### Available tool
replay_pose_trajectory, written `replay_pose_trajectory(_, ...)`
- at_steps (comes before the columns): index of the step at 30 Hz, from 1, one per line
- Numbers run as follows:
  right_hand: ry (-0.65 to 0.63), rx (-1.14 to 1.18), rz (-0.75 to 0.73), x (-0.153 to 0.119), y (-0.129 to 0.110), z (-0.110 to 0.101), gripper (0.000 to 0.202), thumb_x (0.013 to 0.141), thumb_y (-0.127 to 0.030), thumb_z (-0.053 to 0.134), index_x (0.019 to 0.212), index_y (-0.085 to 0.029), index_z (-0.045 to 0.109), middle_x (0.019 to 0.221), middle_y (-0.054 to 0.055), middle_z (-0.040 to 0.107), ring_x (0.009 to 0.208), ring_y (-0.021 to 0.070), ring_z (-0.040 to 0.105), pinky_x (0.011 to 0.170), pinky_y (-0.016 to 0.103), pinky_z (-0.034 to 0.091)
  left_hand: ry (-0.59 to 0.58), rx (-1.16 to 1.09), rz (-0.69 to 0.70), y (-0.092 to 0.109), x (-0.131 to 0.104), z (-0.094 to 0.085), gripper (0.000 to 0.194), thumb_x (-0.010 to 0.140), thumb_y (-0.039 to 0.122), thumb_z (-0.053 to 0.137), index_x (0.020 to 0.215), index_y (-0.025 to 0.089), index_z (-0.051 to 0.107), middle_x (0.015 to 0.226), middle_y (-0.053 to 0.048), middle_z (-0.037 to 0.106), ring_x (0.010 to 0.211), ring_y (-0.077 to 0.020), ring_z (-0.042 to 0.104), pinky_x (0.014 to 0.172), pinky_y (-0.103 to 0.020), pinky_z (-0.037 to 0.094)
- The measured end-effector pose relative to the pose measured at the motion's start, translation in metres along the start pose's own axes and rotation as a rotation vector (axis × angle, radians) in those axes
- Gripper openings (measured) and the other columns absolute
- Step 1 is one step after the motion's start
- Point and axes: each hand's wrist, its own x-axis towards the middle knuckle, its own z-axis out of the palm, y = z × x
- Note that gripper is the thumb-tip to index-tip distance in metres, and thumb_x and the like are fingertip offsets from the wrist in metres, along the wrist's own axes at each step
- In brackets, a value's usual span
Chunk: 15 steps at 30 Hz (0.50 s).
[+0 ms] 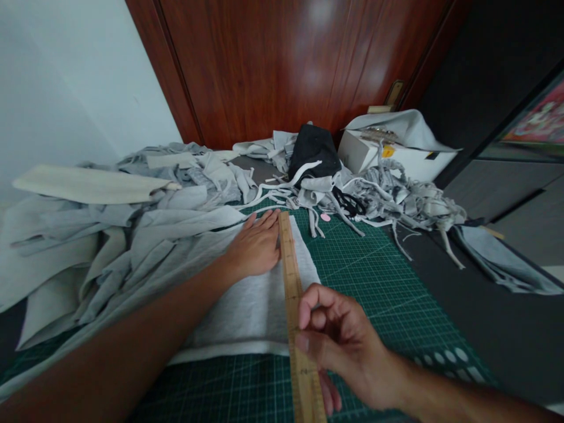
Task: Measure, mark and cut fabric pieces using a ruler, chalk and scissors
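A long wooden ruler [291, 276] lies lengthwise over light grey fabric [247, 305], near the fabric's right edge. My left hand [258, 244] rests flat on the fabric with fingers stretched forward, its fingertips beside the ruler's far end. Closer to me, my right hand [341, 343] grips the ruler's right side, the thumb on top and some fingers curled. A narrow strip of the fabric shows to the right of the ruler. Beneath everything is a green cutting mat [365, 276] with grid lines.
Heaped grey and cream cloth pieces [176, 170] cover the left and back. A black cloth item [314, 150] and tangled grey strips [396, 194] lie at the back, before a white box [365, 150]. A small pink disc [325, 217] sits on the mat. Behind stands a brown wooden door [282, 70].
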Motion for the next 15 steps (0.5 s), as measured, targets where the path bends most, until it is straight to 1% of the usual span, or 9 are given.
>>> replay_pose_trajectory(3, 0.067, 0.030, -0.040, -0.0017, -0.0007, 0.0017, 0.038, 0.094, -0.043, 0.077, 0.092, -0.025, 0.043, 0.056, -0.012, 0.059, 0.031, 0.0029, 0.048, 0.032, 0.010, 0.042, 0.006, -0.002, 0.010, 0.0000, -0.0007, -0.0007, 0.063, 0.105, 0.036, 0.038, 0.162, 0.007, 0.034, 0.172, -0.017, 0.030, 0.161, -0.0309, 0.025, 0.130, -0.056, 0.019)
replay_pose_trajectory(5, 0.127, 0.043, -0.073, -0.0023, 0.0004, 0.0016, 0.036, 0.094, -0.040, 0.077, 0.092, -0.026, 0.043, 0.057, -0.012, 0.059, 0.030, 0.0036, 0.047, 0.030, 0.012, 0.041, 0.009, -0.010, 0.008, 0.0003, -0.0012, -0.0015, 0.063, 0.104, 0.032, 0.038, 0.162, 0.008, 0.034, 0.172, -0.017, 0.031, 0.161, -0.0308, 0.025, 0.130, -0.056, 0.020)
replay_pose_trajectory(8, 0.226, 0.017, -0.142, -0.0026, 0.0028, -0.0002, 0.034, 0.092, -0.038, 0.077, 0.089, -0.026, 0.045, 0.056, -0.012, 0.055, 0.031, 0.0054, 0.047, 0.030, 0.014, 0.036, 0.023, -0.014, -0.001, 0.0011, -0.0014, -0.0024, 0.064, 0.104, 0.034, 0.035, 0.162, 0.006, 0.035, 0.171, -0.018, 0.031, 0.161, -0.0308, 0.026, 0.130, -0.055, 0.020)
replay_pose_trajectory(11, 0.308, -0.052, -0.197, -0.0029, 0.0041, -0.0026, 0.030, 0.090, -0.036, 0.078, 0.085, -0.026, 0.050, 0.054, -0.011, 0.052, 0.036, 0.0062, 0.046, 0.035, 0.016, 0.034, 0.020, -0.003, -0.009, 0.0022, -0.0013, -0.0031, 0.066, 0.105, 0.037, 0.036, 0.161, 0.004, 0.035, 0.171, -0.019, 0.030, 0.161, -0.0308, 0.025, 0.130, -0.053, 0.021)
replay_pose_trajectory(13, 0.327, -0.088, -0.198, -0.0032, 0.0039, -0.0036, 0.023, 0.088, -0.035, 0.079, 0.086, -0.025, 0.058, 0.054, -0.010, 0.053, 0.039, 0.0066, 0.045, 0.037, 0.017, 0.033, 0.010, 0.008, -0.025, 0.0030, -0.0013, -0.0034, 0.067, 0.105, 0.041, 0.036, 0.161, 0.005, 0.035, 0.172, -0.019, 0.029, 0.161, -0.0312, 0.025, 0.130, -0.052, 0.021)
replay_pose_trajectory(15, 0.313, -0.129, -0.196, -0.0034, 0.0031, -0.0040, 0.014, 0.089, -0.034, 0.078, 0.087, -0.025, 0.067, 0.055, -0.008, 0.054, 0.041, 0.0073, 0.043, 0.039, 0.018, 0.032, 0.010, 0.020, -0.045, 0.0034, -0.0015, -0.0035, 0.068, 0.106, 0.043, 0.037, 0.161, 0.004, 0.036, 0.172, -0.020, 0.027, 0.162, -0.0319, 0.024, 0.130, -0.052, 0.020)
